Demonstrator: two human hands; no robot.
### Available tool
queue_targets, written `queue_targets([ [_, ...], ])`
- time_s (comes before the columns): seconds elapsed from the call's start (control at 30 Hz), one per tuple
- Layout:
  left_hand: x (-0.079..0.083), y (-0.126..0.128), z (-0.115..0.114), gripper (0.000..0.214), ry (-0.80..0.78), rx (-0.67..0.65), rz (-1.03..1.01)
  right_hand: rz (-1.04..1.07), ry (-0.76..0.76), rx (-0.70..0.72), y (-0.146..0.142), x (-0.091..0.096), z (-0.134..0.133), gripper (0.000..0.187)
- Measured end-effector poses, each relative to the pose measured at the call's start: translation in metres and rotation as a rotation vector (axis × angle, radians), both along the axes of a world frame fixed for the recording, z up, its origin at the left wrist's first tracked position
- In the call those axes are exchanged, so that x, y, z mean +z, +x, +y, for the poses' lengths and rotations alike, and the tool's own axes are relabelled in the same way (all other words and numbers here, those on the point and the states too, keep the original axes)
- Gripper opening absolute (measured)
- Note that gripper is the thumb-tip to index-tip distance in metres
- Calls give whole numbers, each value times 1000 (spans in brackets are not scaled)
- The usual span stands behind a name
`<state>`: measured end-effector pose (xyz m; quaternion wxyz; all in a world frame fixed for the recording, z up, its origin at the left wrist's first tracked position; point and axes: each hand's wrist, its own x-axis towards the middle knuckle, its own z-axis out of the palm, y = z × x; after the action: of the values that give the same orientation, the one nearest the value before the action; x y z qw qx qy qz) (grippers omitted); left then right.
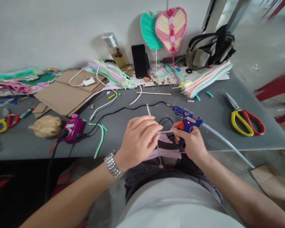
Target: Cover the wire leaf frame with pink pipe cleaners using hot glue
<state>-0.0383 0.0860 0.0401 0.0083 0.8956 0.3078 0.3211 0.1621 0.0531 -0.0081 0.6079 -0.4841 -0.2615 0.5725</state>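
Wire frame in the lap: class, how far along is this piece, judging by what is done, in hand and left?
Done: pink strips already cross the lower part of the dark wire frame. In hand: the left hand holds a pink strip at the frame, and the right hand grips a blue glue gun. Left: the upper frame looks barer, though partly hidden, unlike the filled pink leaf shape.

Glossy blue plastic hot glue gun (184, 115) with orange trigger; pale pink plastic straw strips (166, 154) in parallel rows; teal fringed leaf-shaped ornament (148, 30); pink heart-shaped straw ornament (171, 28) with cream rays and a central line of red and pink beads; steel scissors with yellow and red handles (248, 123); dull grey tabletop (216, 101).
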Motion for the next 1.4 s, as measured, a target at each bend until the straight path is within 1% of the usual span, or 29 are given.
queue_targets([
  [0.07,8,8,7,21,-7,-82,243,-12,-1,-14,-1,1,0,17],
  [0.13,13,17,14,10,-51,-107,423,-20,-4,-23,-3,2,0,18],
  [0.17,14,21,17,10,-82,-110,489,-24,-7,-23,-4,3,1,18],
  [0.27,18,24,21,16,-247,-72,589,-34,-27,11,-6,5,5,20],
  [0.37,21,15,25,14,-486,39,569,-32,-34,47,-1,12,9,25],
  [0.43,22,1,30,11,-639,132,496,-42,-16,33,8,18,9,27],
  [0.5,22,-19,35,7,-784,236,341,-78,6,-8,20,23,9,25],
  [0.6,18,-51,38,7,-1022,402,-36,-121,19,-77,35,25,8,23],
  [0.67,13,-65,35,8,-1180,503,-290,-131,15,-86,39,23,7,24],
  [0.77,-1,-71,23,12,-1345,588,-577,-156,18,-65,36,18,4,24],
  [0.83,-11,-66,13,16,-1417,580,-712,-191,37,-52,31,16,-1,23],
  [0.9,-21,-57,6,18,-1469,543,-821,-237,56,-22,26,15,-9,21],
  [1.0,-29,-45,-2,20,-1523,490,-948,-316,58,107,19,12,-24,27],
  [1.1,-28,-35,-6,20,-1546,453,-1002,-387,47,259,11,8,-39,37],
  [1.17,-26,-30,-8,18,-1536,453,-1010,-446,30,328,6,5,-46,42],
  [1.3,-24,-23,-12,17,-1485,504,-1025,-649,9,375,-1,-3,-52,45],
  [1.4,-25,-20,-13,18,-1474,509,-1032,-808,88,374,-5,-6,-51,42],
])
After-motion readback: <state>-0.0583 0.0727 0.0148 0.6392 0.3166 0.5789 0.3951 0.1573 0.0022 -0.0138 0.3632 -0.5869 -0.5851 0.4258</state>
